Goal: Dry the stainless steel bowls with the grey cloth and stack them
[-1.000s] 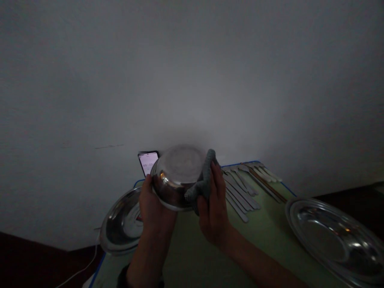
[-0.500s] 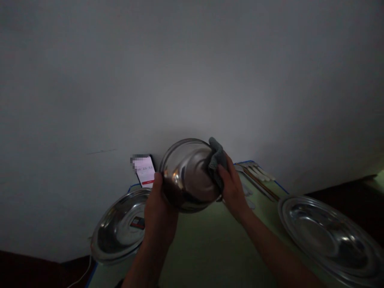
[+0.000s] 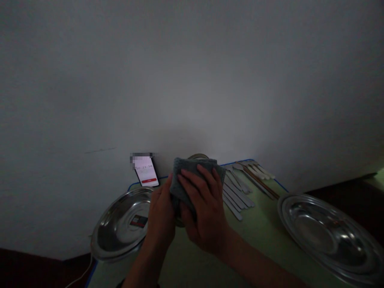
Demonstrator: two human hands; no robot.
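My left hand (image 3: 162, 212) is closed on the left side of a shiny metal bowl (image 3: 198, 155), held up above the table. Only slivers of the bowl's rim show, at the top and below; the cloth and my hands cover the rest. A grey-green cloth (image 3: 183, 163) lies spread over the bowl. My right hand (image 3: 205, 204) presses that cloth against the bowl, its fingers laid across the fabric and curled slightly round it.
A large metal basin (image 3: 111, 240) with a dark label stands at the left. A phone (image 3: 147, 172) leans on the wall behind it. Several pieces of cutlery (image 3: 237, 196) and chopsticks (image 3: 261, 183) lie at the back right. Another metal basin (image 3: 315, 236) sits at the right table (image 3: 255, 244) edge.
My right hand and the cloth have moved left from the bowl's right edge to its middle. The bowl has tilted and turned, and its polished side is now covered.
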